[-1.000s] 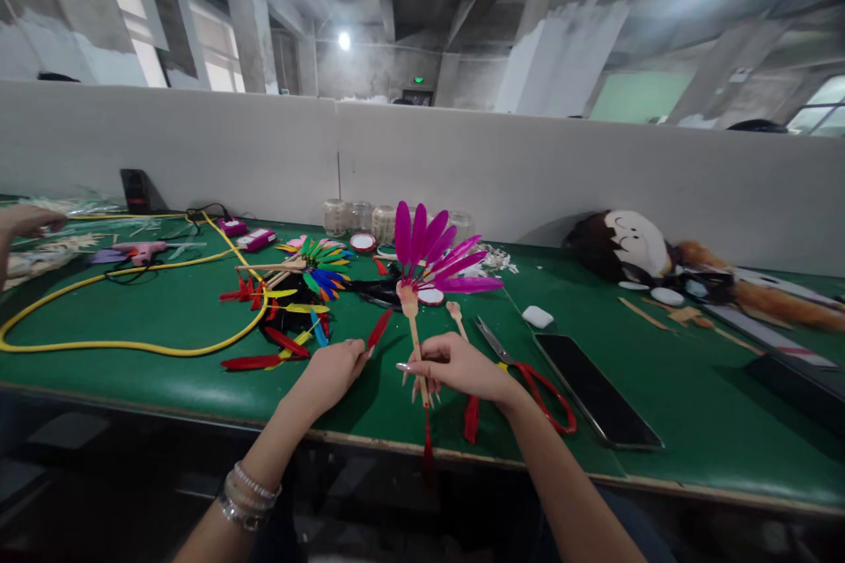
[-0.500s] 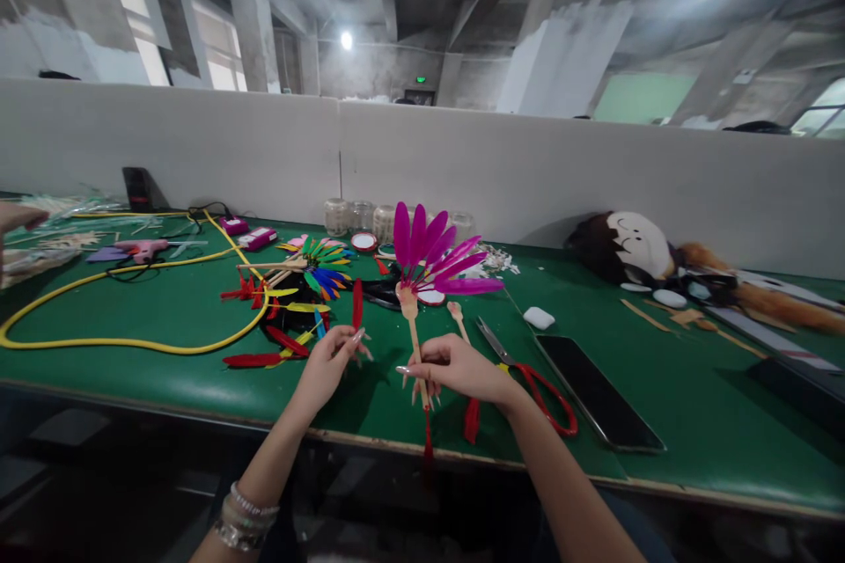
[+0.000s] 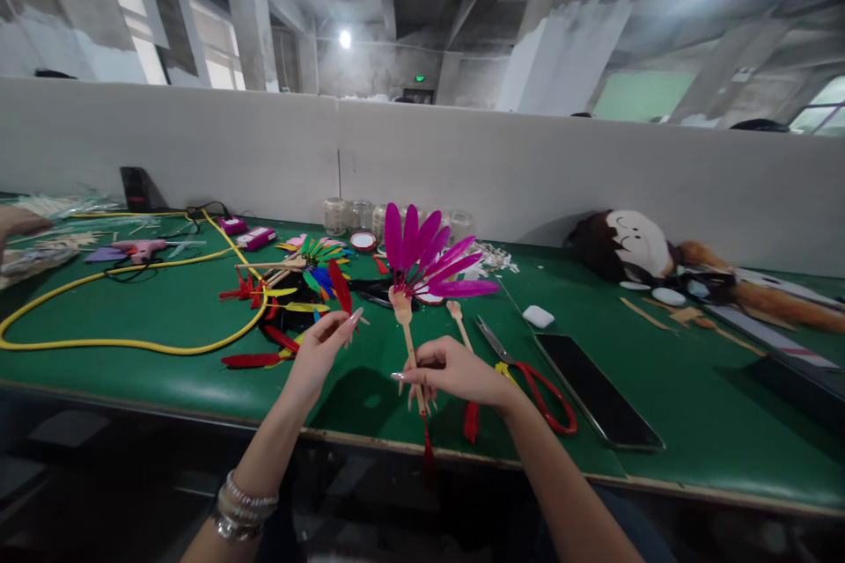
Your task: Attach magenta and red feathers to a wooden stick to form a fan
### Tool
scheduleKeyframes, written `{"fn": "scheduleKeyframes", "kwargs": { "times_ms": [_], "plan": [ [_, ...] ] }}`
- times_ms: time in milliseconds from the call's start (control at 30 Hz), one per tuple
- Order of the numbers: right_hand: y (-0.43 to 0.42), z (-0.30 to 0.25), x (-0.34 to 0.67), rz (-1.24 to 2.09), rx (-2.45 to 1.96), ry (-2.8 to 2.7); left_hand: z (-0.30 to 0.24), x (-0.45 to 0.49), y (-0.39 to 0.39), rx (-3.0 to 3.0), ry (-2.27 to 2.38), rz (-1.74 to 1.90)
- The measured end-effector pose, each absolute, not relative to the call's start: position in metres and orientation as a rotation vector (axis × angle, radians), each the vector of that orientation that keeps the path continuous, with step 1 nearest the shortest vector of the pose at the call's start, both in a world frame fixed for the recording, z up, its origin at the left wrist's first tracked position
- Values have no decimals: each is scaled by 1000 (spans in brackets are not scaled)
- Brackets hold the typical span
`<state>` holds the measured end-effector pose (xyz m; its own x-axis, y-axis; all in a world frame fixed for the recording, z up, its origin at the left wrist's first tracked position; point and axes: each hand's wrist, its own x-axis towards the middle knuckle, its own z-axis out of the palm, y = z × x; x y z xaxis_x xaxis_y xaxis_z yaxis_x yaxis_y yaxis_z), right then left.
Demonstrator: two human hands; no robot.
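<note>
My right hand (image 3: 439, 374) grips the wooden handle of a feather fan (image 3: 426, 251). Magenta feathers spread from the fan's top, and a red tassel (image 3: 426, 440) hangs from the handle's lower end. Pinched in my left hand (image 3: 326, 347) is a single red feather (image 3: 341, 286), tilted, to the left of the fan and apart from it. Just right of my right hand, a second wooden handle (image 3: 460, 321) with a red tassel (image 3: 471, 422) lies on the table, partly hidden by that hand. Beside it rest scissors with red handles (image 3: 545, 396).
A black phone (image 3: 598, 391) and a white case (image 3: 538, 317) lie at right, a doll (image 3: 637, 242) behind. Loose feathers (image 3: 257, 360), a yellow cable (image 3: 99, 343) and a pink glue gun (image 3: 138, 251) are at left. Glass jars (image 3: 335, 215) line the partition. Another person's hand (image 3: 19, 220) enters far left.
My left hand has lifted slightly and shifted left, and the red feather in it now tilts left. The fan has moved a little left in my right hand.
</note>
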<state>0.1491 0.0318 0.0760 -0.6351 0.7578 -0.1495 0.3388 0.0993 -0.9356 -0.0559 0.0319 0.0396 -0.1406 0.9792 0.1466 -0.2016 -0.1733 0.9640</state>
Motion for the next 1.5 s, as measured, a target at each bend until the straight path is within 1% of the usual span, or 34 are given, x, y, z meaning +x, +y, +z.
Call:
{"fn": "scheduleKeyframes", "kwargs": {
  "times_ms": [133, 267, 367, 600, 1000, 1167, 1333, 1500],
  "plan": [
    [31, 76, 149, 1551, -1076, -2022, 50, -53, 28, 1159, 961, 1480],
    [31, 77, 148, 1552, -1076, -2025, 55, -52, 26, 1081, 912, 1466],
    [30, 77, 147, 1566, -1086, -2012, 58, -53, 25, 1065, 955, 1471],
    [27, 80, 146, 1599, -1080, -2042, 66, -55, 24, 1240, 1008, 1478],
    [27, 79, 146, 1603, -1086, -2072, 90, -58, 23, 1421, 1069, 1592],
    [27, 79, 146, 1582, -1081, -2072, 90, -58, 25, 1305, 997, 1654],
    [26, 79, 147, 1603, -1071, -2062, 87, -59, 26, 1122, 954, 1595],
    [26, 80, 147, 1606, -1097, -2076, 83, -60, 29, 1125, 990, 1451]
  ]
}}
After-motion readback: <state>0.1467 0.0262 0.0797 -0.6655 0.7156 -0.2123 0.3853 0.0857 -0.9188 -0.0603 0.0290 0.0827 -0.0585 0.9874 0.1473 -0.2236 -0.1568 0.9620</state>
